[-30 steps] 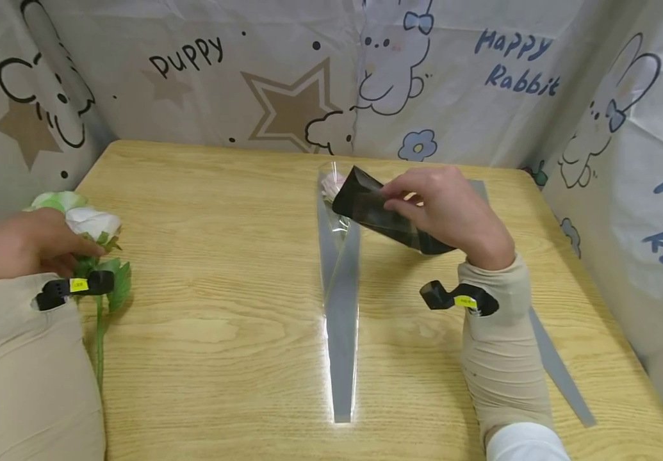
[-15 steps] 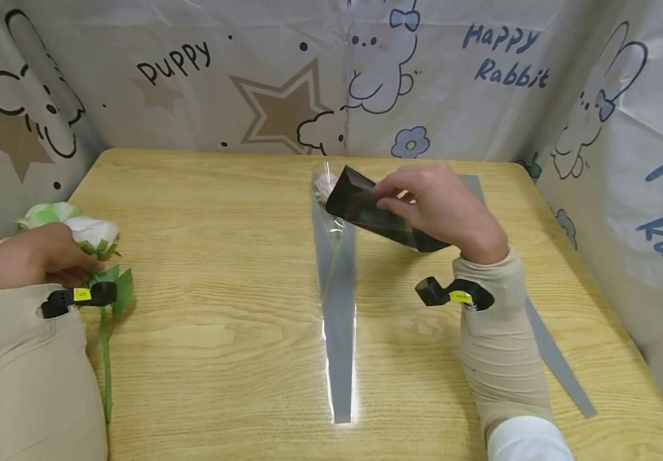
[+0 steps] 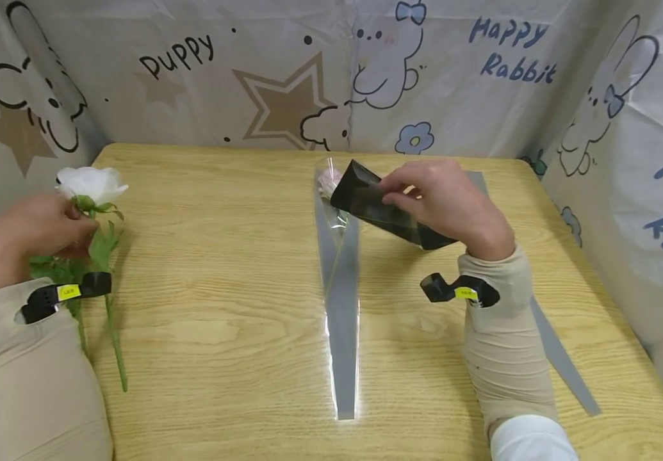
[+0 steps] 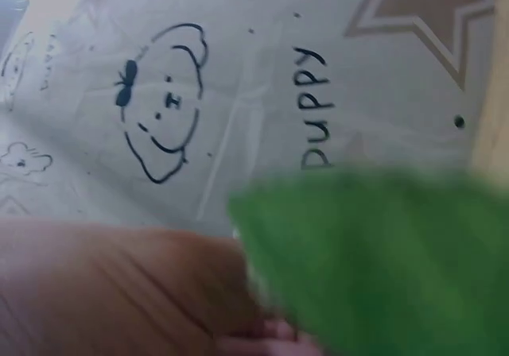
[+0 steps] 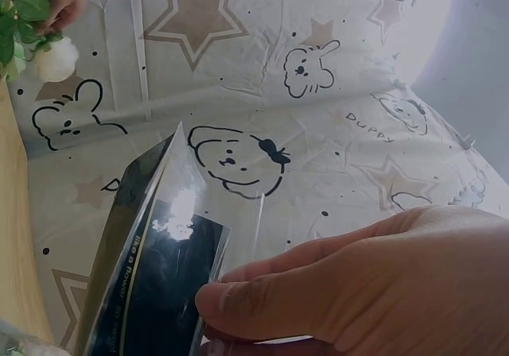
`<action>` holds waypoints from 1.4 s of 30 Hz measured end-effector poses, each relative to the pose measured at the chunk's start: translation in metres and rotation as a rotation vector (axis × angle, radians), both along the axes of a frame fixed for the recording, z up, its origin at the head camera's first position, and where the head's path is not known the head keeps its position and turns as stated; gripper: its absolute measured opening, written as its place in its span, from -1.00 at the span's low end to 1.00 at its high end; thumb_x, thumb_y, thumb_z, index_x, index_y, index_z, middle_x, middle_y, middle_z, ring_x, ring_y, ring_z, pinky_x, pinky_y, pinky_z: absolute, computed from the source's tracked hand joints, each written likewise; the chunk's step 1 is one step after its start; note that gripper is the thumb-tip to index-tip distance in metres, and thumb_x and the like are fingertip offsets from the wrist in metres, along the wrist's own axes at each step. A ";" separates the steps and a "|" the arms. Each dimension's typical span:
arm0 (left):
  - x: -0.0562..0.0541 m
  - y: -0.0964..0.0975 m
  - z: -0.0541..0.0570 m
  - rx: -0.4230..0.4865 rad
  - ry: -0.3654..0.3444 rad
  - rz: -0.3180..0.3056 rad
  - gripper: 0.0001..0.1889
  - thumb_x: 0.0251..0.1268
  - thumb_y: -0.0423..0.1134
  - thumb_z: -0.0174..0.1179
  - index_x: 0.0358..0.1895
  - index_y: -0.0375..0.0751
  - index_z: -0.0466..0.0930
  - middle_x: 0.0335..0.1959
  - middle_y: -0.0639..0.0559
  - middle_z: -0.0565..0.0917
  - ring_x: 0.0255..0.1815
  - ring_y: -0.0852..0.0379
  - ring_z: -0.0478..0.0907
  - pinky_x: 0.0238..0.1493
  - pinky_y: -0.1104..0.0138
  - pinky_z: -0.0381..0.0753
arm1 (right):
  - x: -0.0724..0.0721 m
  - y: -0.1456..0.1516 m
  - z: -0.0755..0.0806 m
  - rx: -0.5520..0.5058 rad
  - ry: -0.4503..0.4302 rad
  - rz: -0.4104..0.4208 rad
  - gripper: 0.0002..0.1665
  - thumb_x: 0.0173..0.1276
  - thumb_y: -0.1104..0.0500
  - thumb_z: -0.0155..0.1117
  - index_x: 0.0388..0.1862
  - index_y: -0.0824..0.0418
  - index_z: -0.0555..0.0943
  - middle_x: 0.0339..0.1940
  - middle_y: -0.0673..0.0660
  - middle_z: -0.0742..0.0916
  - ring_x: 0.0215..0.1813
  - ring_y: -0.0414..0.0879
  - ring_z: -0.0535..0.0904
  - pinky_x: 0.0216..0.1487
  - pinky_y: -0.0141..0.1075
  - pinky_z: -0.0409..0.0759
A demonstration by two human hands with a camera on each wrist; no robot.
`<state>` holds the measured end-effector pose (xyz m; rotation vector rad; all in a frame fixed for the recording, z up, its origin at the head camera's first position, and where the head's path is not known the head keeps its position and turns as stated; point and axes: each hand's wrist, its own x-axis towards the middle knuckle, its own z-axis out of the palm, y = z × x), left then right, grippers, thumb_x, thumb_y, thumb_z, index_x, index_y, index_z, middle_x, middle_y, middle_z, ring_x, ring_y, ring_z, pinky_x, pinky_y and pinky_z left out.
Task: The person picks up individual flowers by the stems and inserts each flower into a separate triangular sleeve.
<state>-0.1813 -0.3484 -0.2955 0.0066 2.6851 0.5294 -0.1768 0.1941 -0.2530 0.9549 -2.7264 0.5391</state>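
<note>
White rose (image 3: 91, 184) has shifted, its stem (image 3: 116, 349) partly hidden.

One white bloom (image 3: 93, 184), one pink bloom (image 3: 327, 184), two unwrapped stems (image 3: 116, 349), one black wrapper (image 3: 362, 203), two wrist cameras (image 3: 435, 288), one counter (image 3: 221, 275).

The wood-grained tabletop (image 3: 221, 256) is occupied near its middle by a clear-and-grey sleeve (image 3: 345, 339), in which a pale pink flower (image 3: 328, 182) is enclosed; rightward, apparently, a partly hidden grey wrapper (image 3: 564, 360) is laid flat.
</note>
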 end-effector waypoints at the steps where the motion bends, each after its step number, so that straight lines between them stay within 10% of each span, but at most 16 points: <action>1: 0.000 0.002 0.002 0.011 0.026 0.007 -0.50 0.63 -0.19 -0.12 -0.44 -0.45 0.63 -0.64 0.06 0.65 -0.56 0.12 0.54 -0.46 0.28 0.48 | 0.000 0.001 0.000 0.001 0.001 -0.003 -0.83 0.36 0.27 0.47 -0.08 0.22 0.81 -0.15 0.14 0.86 -0.15 -0.04 0.79 -0.10 -0.12 0.77; 8: -0.001 0.016 0.014 0.023 0.265 0.183 -0.37 0.62 0.08 -0.12 0.19 -0.56 0.44 -0.22 -0.42 0.63 -0.27 -0.15 0.49 -0.37 0.23 0.40 | -0.001 0.006 0.002 -0.012 0.015 -0.040 -0.83 0.36 0.27 0.47 -0.08 0.20 0.81 -0.15 0.13 0.87 -0.12 -0.03 0.80 -0.07 -0.08 0.76; 13: -0.003 0.030 0.015 0.030 0.375 0.219 -0.41 0.56 0.07 -0.07 0.21 -0.45 0.55 0.13 -0.52 0.57 -0.17 -0.12 0.49 -0.33 0.27 0.38 | 0.000 0.009 -0.001 -0.022 -0.029 -0.061 -0.82 0.36 0.26 0.46 -0.07 0.18 0.81 -0.13 0.13 0.87 -0.11 -0.03 0.80 -0.06 -0.09 0.77; 19: -0.004 0.050 0.015 0.234 0.458 0.295 -0.53 0.49 0.02 0.05 0.16 -0.27 0.66 -0.39 0.61 0.53 -0.36 0.41 0.38 -0.44 0.45 0.39 | -0.001 0.008 -0.003 -0.022 -0.015 -0.057 -0.83 0.37 0.26 0.46 -0.07 0.17 0.81 -0.13 0.13 0.87 -0.11 -0.03 0.80 -0.08 -0.08 0.77; 22: -0.003 0.060 0.017 0.327 0.481 0.323 -0.63 0.49 0.01 0.10 0.08 -0.15 0.68 -0.47 0.76 0.44 -0.41 0.50 0.43 -0.45 0.51 0.44 | -0.003 0.006 -0.005 -0.016 -0.014 -0.050 -0.82 0.37 0.26 0.46 -0.07 0.17 0.81 -0.13 0.12 0.87 -0.12 -0.04 0.80 -0.08 -0.09 0.77; 30: -0.004 0.082 0.025 0.714 0.607 0.358 -0.87 0.42 -0.17 0.28 -0.28 0.26 0.69 -0.49 0.58 0.70 -0.44 0.55 0.66 -0.34 0.69 0.60 | -0.008 0.002 -0.007 0.000 -0.035 -0.036 -0.82 0.37 0.24 0.46 -0.06 0.16 0.81 -0.12 0.11 0.87 -0.12 -0.07 0.79 -0.07 -0.12 0.78; 37: -0.017 0.118 0.036 1.306 0.765 0.336 -0.94 0.20 -0.47 0.40 -0.30 -0.28 0.78 -0.44 0.10 0.83 -0.47 0.26 0.76 -0.40 0.53 0.72 | -0.010 0.004 -0.004 -0.001 0.003 -0.035 -0.83 0.37 0.24 0.47 -0.08 0.18 0.81 -0.14 0.12 0.87 -0.14 -0.05 0.79 -0.09 -0.10 0.77; 42: -0.022 0.145 0.043 1.513 0.848 0.351 -0.87 0.09 -0.53 0.46 -0.28 -0.45 0.75 -0.49 -0.05 0.81 -0.47 0.15 0.75 -0.37 0.46 0.75 | -0.010 0.004 -0.007 -0.008 -0.029 -0.056 -0.83 0.37 0.24 0.46 -0.07 0.18 0.81 -0.13 0.12 0.87 -0.12 -0.05 0.80 -0.08 -0.11 0.77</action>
